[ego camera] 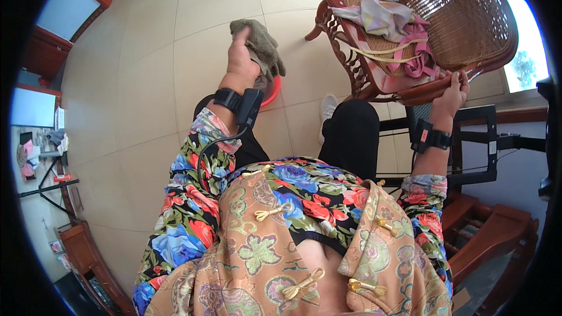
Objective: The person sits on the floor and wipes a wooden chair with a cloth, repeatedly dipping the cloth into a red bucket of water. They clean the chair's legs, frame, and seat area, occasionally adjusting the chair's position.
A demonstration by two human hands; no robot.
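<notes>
A grey-green towel cloth [263, 46] hangs from my left hand [240, 59], whose thumb lies across it. Below that hand, the red rim of a basin or bucket [275, 92] shows, mostly hidden by my wrist and the cloth. My right hand [454, 92] grips the wooden armrest [428, 92] of a rattan chair [474, 17]; some of its fingers are hidden. On the chair's woven seat lie a crumpled pale checked cloth [384, 17] and a pink fabric piece with straps [415, 52].
Beige floor tiles [140, 83] stretch ahead and to the left. A black metal frame [487, 149] stands by my right forearm, with a reddish wooden piece of furniture [491, 232] behind it. Wooden cabinets [48, 52] line the far left. A window [522, 52] is at the right.
</notes>
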